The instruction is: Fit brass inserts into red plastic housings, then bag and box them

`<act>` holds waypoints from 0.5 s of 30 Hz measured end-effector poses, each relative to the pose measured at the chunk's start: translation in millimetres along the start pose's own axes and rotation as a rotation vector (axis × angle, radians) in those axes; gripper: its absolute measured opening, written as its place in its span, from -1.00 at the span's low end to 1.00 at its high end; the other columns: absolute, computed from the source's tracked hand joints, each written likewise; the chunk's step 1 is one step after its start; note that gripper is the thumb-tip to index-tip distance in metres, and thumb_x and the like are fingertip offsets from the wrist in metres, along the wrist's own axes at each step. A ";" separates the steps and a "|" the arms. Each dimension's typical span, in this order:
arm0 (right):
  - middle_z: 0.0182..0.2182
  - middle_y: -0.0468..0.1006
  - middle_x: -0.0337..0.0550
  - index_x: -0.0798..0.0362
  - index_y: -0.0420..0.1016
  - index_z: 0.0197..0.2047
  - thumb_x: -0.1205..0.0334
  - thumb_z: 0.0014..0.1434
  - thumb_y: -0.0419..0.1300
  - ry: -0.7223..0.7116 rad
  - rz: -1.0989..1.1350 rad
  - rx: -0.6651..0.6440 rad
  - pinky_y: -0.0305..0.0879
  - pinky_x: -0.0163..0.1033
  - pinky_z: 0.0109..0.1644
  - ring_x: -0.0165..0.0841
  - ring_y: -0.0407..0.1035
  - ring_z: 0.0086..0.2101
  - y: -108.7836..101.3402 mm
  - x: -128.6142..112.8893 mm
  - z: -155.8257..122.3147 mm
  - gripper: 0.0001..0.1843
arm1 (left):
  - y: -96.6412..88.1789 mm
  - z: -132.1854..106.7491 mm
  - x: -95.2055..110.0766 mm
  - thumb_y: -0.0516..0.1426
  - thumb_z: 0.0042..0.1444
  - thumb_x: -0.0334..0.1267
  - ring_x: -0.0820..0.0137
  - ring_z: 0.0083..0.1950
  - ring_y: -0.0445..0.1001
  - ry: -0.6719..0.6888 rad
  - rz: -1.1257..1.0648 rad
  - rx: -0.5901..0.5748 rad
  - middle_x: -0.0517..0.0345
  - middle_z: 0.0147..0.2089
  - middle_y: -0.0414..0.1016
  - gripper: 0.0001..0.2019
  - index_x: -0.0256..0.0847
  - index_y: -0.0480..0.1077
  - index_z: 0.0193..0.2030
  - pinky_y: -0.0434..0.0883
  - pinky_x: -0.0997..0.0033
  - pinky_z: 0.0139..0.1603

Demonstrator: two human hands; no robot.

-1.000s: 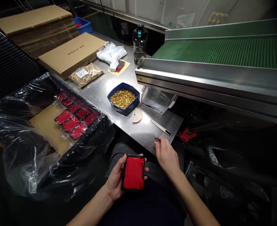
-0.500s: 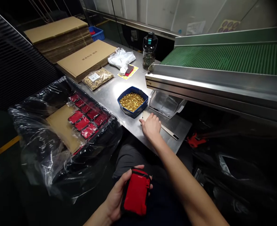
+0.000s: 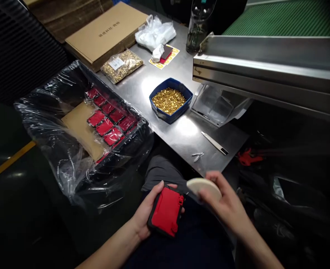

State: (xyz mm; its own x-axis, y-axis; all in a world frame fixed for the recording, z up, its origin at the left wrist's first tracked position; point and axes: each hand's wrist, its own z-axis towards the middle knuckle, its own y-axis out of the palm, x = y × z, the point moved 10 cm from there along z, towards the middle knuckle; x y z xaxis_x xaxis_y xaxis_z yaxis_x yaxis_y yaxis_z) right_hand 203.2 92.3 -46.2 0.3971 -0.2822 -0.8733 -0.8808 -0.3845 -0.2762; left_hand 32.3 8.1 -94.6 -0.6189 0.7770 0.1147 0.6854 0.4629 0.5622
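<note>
My left hand [image 3: 142,216] is wrapped round a red and black case [image 3: 167,211], its red face turned up over my lap. In my right hand [image 3: 226,203] a cream-coloured round pad [image 3: 205,186] is pinched between thumb and fingers, slightly blurred, just right of the case and apart from it. A slim white tool with a black end [image 3: 214,143] lies on the metal table [image 3: 170,136]. Nearer the table edge is a small shiny metal piece [image 3: 198,156]. Beyond them stands a blue tray [image 3: 167,118] holding many small gold-coloured parts.
At left, a plastic-lined box [image 3: 50,145] holds several red cases [image 3: 105,127]. A bag of gold parts [image 3: 122,66], a cardboard stack [image 3: 106,31] and a white plastic bag [image 3: 155,33] lie behind. A green conveyor [image 3: 288,22] overhangs the table's right; below is a clear bin [image 3: 215,104].
My right hand has come off the table towards my lap and now holds the cream pad. My left hand keeps the case, slightly raised and turned. The camera view has shifted downward.
</note>
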 end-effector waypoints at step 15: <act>-0.39 0.50 -0.26 -0.02 0.28 -0.11 0.34 0.36 0.03 -0.324 -0.614 -0.229 0.19 -0.25 -0.39 -0.32 0.40 -0.44 60.3 -16.8 -67.1 -0.92 | 2.9 3.2 -15.6 0.15 0.28 0.10 0.19 -0.17 0.61 -0.057 0.175 0.143 -0.16 -0.09 0.63 -0.50 -0.31 0.46 0.11 0.53 0.26 -0.09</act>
State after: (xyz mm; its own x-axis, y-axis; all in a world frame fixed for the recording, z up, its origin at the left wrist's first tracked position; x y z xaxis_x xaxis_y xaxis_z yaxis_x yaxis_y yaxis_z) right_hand 160.7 14.9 -21.3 0.6747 0.3041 -0.6726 -0.4339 -0.5738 -0.6946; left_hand 45.1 -1.3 -97.4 -0.4659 0.8717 0.1516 0.8301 0.3714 0.4158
